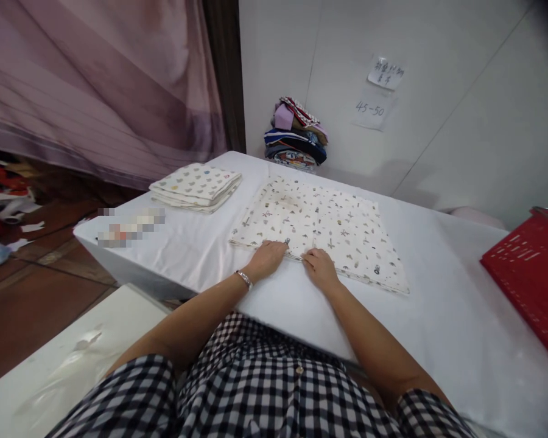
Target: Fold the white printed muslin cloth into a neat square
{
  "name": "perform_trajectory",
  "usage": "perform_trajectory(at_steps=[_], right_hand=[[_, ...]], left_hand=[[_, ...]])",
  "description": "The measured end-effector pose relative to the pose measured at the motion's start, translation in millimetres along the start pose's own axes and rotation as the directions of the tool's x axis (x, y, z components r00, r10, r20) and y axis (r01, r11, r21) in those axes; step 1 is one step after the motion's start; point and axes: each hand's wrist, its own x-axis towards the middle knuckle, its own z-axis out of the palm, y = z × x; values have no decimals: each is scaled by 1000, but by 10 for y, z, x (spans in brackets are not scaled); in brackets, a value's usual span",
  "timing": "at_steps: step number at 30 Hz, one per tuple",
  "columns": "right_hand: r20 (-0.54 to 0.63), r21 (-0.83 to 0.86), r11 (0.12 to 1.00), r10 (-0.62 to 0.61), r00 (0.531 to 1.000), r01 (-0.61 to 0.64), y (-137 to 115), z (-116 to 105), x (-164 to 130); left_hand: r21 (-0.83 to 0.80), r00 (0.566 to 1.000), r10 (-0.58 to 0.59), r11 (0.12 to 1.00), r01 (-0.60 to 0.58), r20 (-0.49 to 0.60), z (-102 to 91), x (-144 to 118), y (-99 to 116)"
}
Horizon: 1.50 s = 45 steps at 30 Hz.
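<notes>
Both hands pressing the spread cloth's near edge.
I'm seeing the left hand (pixel 267 257) and right hand (pixel 319 266) lying open, seemingly flat, on the printed cloth (pixel 322 228); folded stack (pixel 196 186) sitting left, red basket (pixel 532 274) right.

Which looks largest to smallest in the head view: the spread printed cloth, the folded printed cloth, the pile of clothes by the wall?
1. Spread printed cloth, under both hands.
2. Folded printed cloth.
3. Pile of clothes, though it lies farther from the camera, so places 2 and 3 are unsure.
</notes>
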Motion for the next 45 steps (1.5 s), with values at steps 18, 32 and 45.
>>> perform_trajectory(at_steps=[18, 32, 45], right_hand=[[176, -169, 981, -69, 982, 99, -395, 18, 280], [193, -145, 988, -18, 981, 46, -498, 43, 397], [211, -149, 983, -77, 975, 109, -483, 153, 411]], left_hand=[[86, 1000, -3, 996, 3, 1, -83, -112, -217], [70, 999, 4, 998, -1, -45, -100, -190, -425], [54, 1000, 21, 998, -21, 5, -117, -222, -441]])
